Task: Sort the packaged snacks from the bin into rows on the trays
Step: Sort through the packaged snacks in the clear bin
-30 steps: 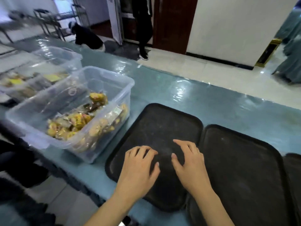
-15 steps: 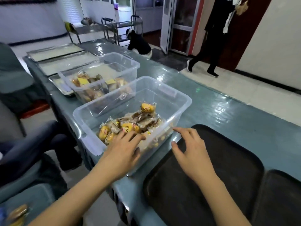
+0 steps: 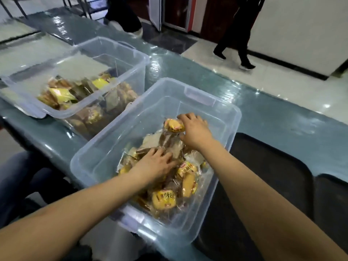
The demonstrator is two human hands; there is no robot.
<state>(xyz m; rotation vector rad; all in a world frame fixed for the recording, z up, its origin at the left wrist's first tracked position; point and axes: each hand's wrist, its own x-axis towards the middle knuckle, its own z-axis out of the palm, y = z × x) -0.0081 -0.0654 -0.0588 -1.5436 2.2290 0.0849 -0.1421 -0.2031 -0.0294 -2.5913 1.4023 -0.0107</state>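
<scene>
Step in hand: picking, the first part of the sort. Both hands are down inside the near bin [image 3: 216, 108], centre of the frame, among the snack packets [image 3: 165, 198]; nothing lies on the trays yet, as far as they show.
Left hand: the left hand [image 3: 156, 164] lies on the middle of the pile with fingers spread over the wrappers. Whether it has closed on a packet I cannot tell; the fingertips are blurred into the plastic.
Right hand: the right hand [image 3: 195, 129] is at the far end of the pile, fingers curled round a yellow packet [image 3: 173, 126] that sits highest in the heap.
Where the snacks are: all in the near bin, heaped toward its right and lower side; its left half is bare plastic.
Trays: a dark tray [image 3: 273, 166] lies just right of the bin at centre right, with a second tray [image 3: 333, 194] beside it at the right edge.
Other bin: a second bin [image 3: 131, 53] of mixed packets, upper left, well apart from the hands.
Next move, as I judge it: lift the yellow packet clear of the bin wall, carry it right and lay it at a tray edge to start a row, same kinds together.
Risk: slippery wrappers may drag neighbours along.
</scene>
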